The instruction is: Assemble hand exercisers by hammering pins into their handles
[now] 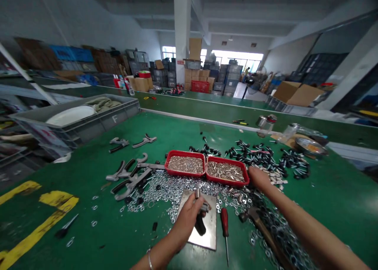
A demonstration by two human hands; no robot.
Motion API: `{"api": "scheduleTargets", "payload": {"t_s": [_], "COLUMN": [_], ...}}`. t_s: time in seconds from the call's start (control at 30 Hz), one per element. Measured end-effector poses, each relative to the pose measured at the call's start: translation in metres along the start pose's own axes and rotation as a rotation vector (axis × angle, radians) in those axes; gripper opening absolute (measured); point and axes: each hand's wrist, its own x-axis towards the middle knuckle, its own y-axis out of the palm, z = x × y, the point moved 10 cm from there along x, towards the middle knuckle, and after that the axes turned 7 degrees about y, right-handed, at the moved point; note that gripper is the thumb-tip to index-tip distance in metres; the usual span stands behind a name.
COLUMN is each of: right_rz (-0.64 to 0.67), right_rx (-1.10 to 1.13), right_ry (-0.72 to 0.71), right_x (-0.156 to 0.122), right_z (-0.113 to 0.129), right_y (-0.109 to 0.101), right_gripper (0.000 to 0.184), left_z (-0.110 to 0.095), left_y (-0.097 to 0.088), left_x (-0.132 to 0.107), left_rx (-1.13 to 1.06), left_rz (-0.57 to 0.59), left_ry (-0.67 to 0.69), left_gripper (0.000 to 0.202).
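Observation:
My left hand (187,215) is closed around a grey metal tool part with a black grip (200,225), above a flat metal plate (207,234). A ridged silver cylinder (197,193) sticks up by its thumb. My right hand (259,177) reaches to the right end of a red tray of small metal pieces (240,181), beside a pile of silver sleeves (276,176); its fingers are hidden. Another red tray (169,168) of tiny parts adjoins on the left. A red-handled screwdriver (225,222) lies right of the plate, with a hammer (260,222) farther right.
Loose washers (159,189) spread around the plate. Several grey clamp-like tools with black grips (136,183) lie at left. Black-headed bolts (251,154) are heaped behind the trays. A grey crate (118,118) stands at back left, and a metal bowl (310,147) at back right.

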Motion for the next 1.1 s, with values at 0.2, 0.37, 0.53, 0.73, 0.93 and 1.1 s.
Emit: {"api": "scheduleTargets", "payload": {"t_s": [0.2,0.37,0.53,0.73,0.93,1.1], "right_rz": [-0.065,0.037,-0.031,-0.078,-0.152,-0.09], "right_rx": [0.248,1.095,1.074,1.119,0.878,0.71], "right_ry": [-0.101,-0.248,-0.299,-0.257,-0.513,-0.659], "right_x": [-0.068,-0.202,-0.243,-0.247,-0.267,-0.267], "right_z": [0.03,0.124,0.153,0.143,0.162,0.163], "right_y": [-0.047,-0.052,-0.049,-0.054,-0.069,-0.064], "right_gripper": [0.023,0.028,0.028,0.027,0.026,0.03], "left_z": [0.004,-0.012,-0.025,-0.031,-0.031,-0.03], "left_y": [-0.019,0.01,0.005,0.014,0.013,0.004], "left_x": [-0.011,-0.025,-0.039,-0.051,-0.051,-0.051], "left_rx": [-0.373,-0.398,-0.386,-0.333,-0.416,-0.324], "left_rz": [-0.162,-0.054,-0.073,-0.007,-0.018,0.014], "left_ry": [-0.075,-0.014,0.022,-0.007,0.023,-0.011], "left_gripper": [0.031,0.028,0.03,0.036,0.03,0.029]}}
